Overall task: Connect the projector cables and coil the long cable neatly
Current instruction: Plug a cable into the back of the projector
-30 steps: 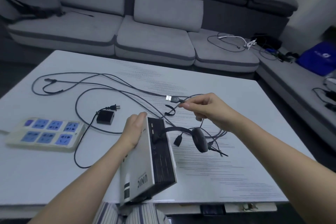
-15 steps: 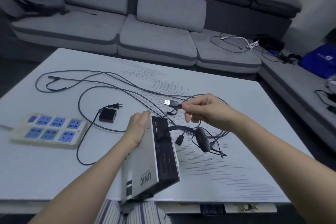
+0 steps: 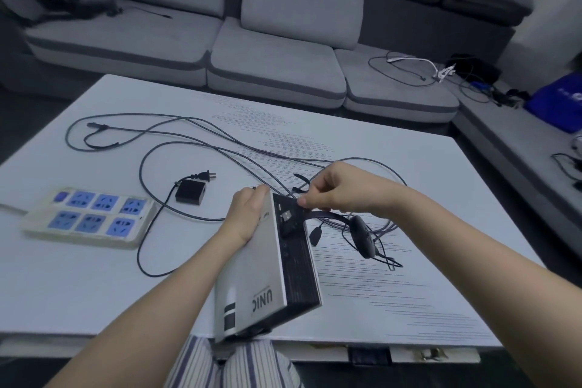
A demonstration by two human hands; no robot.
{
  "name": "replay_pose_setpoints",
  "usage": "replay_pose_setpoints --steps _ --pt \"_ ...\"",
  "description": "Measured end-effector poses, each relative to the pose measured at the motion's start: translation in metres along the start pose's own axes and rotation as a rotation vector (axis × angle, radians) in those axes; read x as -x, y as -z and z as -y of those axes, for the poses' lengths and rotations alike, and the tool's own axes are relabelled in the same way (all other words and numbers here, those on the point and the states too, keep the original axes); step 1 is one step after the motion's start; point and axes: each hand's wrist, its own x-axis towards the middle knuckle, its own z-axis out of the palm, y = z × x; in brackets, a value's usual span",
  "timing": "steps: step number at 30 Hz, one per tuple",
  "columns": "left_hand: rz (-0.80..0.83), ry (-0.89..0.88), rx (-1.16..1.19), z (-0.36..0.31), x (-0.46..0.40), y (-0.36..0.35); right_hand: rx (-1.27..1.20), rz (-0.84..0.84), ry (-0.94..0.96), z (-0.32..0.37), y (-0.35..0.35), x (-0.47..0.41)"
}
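The right hand (image 3: 341, 189) has its fingers curled, pinching the plug (image 3: 286, 216) of a dark cable against the black port side of the projector (image 3: 271, 274); whether the plug is seated in a port cannot be told. The left hand (image 3: 248, 214) grips the far end of the projector, thumb and fingers wrapped over its silver top, holding it tilted on edge at the near edge of the white table (image 3: 94, 287), its near end over striped trousers (image 3: 233, 368). Just right of the projector lies a black headset (image 3: 360, 235) with its thin wires bunched beside it. The long cable (image 3: 189, 132) sprawls uncoiled in loose loops over the far left and middle of the table, running under the right hand. Left of the hands sits a small black power adapter (image 3: 190, 192) with its two-pin plug pointing right, and further left a white power strip (image 3: 88, 219) with blue sockets. Beyond the table stands a grey sofa (image 3: 274, 63), with more loose wires on its right seat and a blue bag (image 3: 560, 101) at the far right.
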Motion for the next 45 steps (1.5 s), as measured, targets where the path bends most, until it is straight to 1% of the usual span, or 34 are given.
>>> replay_pose_setpoints --steps 3,12,17,21,26,30,35,38,41,45 --pt "-0.025 0.008 -0.005 -0.001 0.0 -0.001 0.051 0.003 -0.039 0.005 -0.002 -0.002" --pt "-0.003 0.007 -0.006 0.0 0.0 0.0 0.101 -0.045 -0.106 0.014 -0.005 -0.001" --pt "-0.026 0.009 -0.02 -0.002 0.002 0.0 0.228 -0.089 -0.127 0.024 -0.008 0.001" --pt "-0.018 -0.009 -0.016 -0.001 0.002 0.001 0.281 -0.065 -0.118 0.034 -0.008 0.002" --pt "-0.011 -0.004 -0.009 0.0 0.001 0.001 0.403 -0.03 -0.114 0.048 -0.008 -0.004" --pt "-0.032 0.007 -0.021 -0.001 0.001 0.0 0.488 -0.018 -0.107 0.055 -0.011 -0.01" --pt "-0.036 0.004 -0.014 -0.003 0.002 0.0 0.47 -0.033 -0.143 0.056 -0.016 -0.01" --pt "0.023 -0.004 -0.079 -0.001 0.001 -0.003 0.467 -0.062 -0.174 0.054 -0.022 -0.012" --pt "0.042 0.0 -0.107 -0.001 0.0 -0.005 0.382 -0.087 -0.204 0.047 -0.023 -0.012" --pt "0.022 -0.002 -0.11 0.0 -0.002 -0.003 0.263 -0.098 -0.172 0.04 -0.024 -0.012"
